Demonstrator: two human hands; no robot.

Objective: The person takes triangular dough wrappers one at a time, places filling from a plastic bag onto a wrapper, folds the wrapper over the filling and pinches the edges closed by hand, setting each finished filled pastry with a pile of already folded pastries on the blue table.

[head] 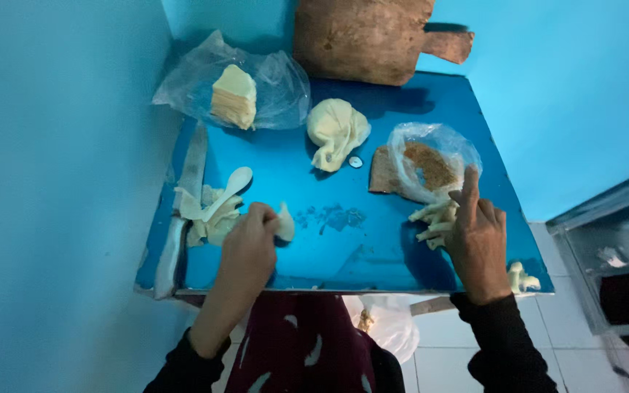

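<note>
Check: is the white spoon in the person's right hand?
No. The white spoon lies on dough scraps by the left hand; the right hand rests at the rolled dough pieces.

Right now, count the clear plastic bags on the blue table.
2. One plastic bag at the back left holds a stack of pale sheets; the other bag, near the right hand, holds brown filling. Another may hang below the table edge.

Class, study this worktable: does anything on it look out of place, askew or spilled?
A few rolled dough pieces sit at the table's front right edge, apart from the main pile by the right hand. A wet smear marks the middle. The left hand pinches a wrapper.
</note>
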